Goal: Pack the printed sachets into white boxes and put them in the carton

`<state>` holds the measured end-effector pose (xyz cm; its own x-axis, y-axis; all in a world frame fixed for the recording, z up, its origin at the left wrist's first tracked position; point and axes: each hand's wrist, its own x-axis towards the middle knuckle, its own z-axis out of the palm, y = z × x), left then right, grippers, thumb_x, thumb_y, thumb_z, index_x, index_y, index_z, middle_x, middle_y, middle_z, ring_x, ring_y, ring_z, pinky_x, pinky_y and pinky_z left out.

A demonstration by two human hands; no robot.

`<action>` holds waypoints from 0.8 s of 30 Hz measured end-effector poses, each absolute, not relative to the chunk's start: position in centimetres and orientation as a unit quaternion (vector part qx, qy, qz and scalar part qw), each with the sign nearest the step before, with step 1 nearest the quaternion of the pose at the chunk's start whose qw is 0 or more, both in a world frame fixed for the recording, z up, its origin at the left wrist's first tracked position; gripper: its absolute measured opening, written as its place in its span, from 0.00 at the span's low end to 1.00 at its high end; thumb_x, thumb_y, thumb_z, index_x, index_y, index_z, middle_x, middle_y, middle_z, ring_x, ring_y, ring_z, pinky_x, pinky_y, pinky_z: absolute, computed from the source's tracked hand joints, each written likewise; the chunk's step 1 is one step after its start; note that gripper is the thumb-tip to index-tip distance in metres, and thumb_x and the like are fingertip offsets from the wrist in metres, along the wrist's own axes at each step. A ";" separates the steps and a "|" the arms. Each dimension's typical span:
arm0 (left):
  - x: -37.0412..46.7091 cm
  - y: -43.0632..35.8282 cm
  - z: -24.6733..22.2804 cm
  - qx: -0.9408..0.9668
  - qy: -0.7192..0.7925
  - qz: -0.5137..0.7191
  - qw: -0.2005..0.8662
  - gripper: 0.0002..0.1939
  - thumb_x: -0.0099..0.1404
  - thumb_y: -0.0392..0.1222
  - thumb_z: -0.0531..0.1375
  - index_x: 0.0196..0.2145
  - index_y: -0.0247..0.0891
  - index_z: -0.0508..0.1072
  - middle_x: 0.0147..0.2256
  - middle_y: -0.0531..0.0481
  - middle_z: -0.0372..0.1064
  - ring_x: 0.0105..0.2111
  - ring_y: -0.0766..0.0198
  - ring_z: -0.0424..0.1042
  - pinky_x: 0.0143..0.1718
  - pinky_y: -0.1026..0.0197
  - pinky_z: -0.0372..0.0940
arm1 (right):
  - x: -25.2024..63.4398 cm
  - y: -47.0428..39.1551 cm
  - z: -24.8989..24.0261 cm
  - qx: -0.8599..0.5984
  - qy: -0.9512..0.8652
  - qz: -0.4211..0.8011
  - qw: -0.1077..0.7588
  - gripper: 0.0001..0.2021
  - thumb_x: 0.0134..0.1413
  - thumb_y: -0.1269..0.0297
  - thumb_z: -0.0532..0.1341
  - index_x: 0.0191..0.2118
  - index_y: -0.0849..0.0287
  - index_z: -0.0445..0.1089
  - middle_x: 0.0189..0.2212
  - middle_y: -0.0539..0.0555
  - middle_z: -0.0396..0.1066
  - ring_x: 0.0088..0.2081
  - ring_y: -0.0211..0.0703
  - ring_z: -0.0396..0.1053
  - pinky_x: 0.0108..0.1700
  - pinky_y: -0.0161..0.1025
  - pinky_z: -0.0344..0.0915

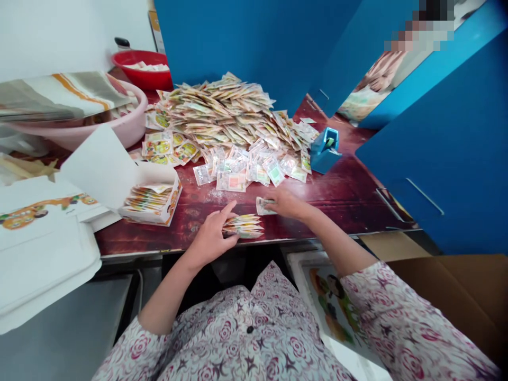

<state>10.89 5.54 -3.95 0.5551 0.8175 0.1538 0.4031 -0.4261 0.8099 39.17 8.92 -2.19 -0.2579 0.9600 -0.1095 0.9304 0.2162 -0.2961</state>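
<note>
Red basin (pixel 154 81) at far left corner of surface (pixel 345 185); pink basin (pixel 139 119) in front, along left edge, striped cloth (pixel 43 98) over it. Blue holder (pixel 320 159) toward right edge. Blue panel (pixel 246 42) behind far edge. Cardboard box (pixel 452 286) below near right corner.

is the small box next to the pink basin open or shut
Open: the white box's lid is raised clear of the opening, leaving packets visible inside.

The dark-red worktop (pixel 337 194) bore a sachet heap (pixel 222 116) toward its far edge, a blue holder (pixel 320 160) toward its right edge, a white box (pixel 172 200) near its left front corner and a sachet row (pixel 249 227) by the front edge
</note>
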 end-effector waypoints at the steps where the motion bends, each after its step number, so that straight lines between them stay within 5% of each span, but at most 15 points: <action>1: 10.9 5.5 -4.0 0.798 0.383 0.277 0.374 0.41 0.59 0.36 0.63 0.68 0.42 0.55 0.52 0.46 0.74 0.54 0.54 0.69 0.61 0.47 0.61 | 39.5 9.5 -2.2 -0.630 -0.756 0.158 0.078 0.06 0.56 0.67 0.61 0.33 0.58 0.76 0.33 0.54 0.77 0.37 0.47 0.73 0.43 0.42 0.66; 5: 10.9 5.4 -4.1 0.803 0.386 0.274 0.363 0.38 0.60 0.36 0.63 0.67 0.40 0.57 0.53 0.44 0.73 0.55 0.54 0.69 0.62 0.47 0.61 | 41.1 12.8 -2.4 -0.757 -0.606 0.085 0.230 0.10 0.58 0.62 0.59 0.35 0.61 0.75 0.32 0.54 0.75 0.35 0.45 0.70 0.39 0.39 0.65; 12: 10.9 5.4 -4.4 0.807 0.383 0.276 0.355 0.38 0.60 0.36 0.63 0.66 0.42 0.58 0.54 0.44 0.72 0.55 0.54 0.69 0.61 0.47 0.62 | 40.7 15.5 -3.3 -0.802 -0.561 0.052 0.198 0.20 0.54 0.63 0.63 0.52 0.65 0.72 0.50 0.66 0.74 0.50 0.54 0.70 0.52 0.44 0.64; 18: 10.9 5.4 -4.6 0.804 0.383 0.282 0.358 0.37 0.61 0.36 0.62 0.66 0.44 0.58 0.54 0.44 0.72 0.56 0.54 0.70 0.61 0.46 0.62 | 40.8 14.2 -2.6 -0.806 -0.536 0.086 0.236 0.10 0.51 0.60 0.65 0.35 0.62 0.75 0.36 0.59 0.76 0.39 0.51 0.71 0.43 0.43 0.65; 21: 10.9 5.4 -4.5 0.803 0.377 0.282 0.365 0.38 0.61 0.37 0.63 0.67 0.44 0.57 0.54 0.44 0.72 0.57 0.53 0.69 0.61 0.45 0.62 | 39.5 12.3 -1.8 -0.741 -0.560 0.154 0.337 0.10 0.50 0.60 0.65 0.37 0.60 0.73 0.36 0.55 0.76 0.38 0.47 0.71 0.42 0.41 0.66; 24: 10.9 5.3 -4.3 0.797 0.384 0.273 0.378 0.38 0.61 0.38 0.63 0.67 0.44 0.56 0.54 0.44 0.72 0.57 0.52 0.70 0.62 0.45 0.62 | 36.9 9.8 -1.1 -0.624 -0.639 0.292 0.341 0.11 0.52 0.60 0.65 0.41 0.57 0.74 0.38 0.52 0.76 0.38 0.44 0.71 0.42 0.40 0.68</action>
<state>10.91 5.34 -4.32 0.5562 0.8184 0.1445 0.4067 -0.4197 0.8115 36.91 9.82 -1.14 0.0119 0.9973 0.0720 0.5989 0.0506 -0.7993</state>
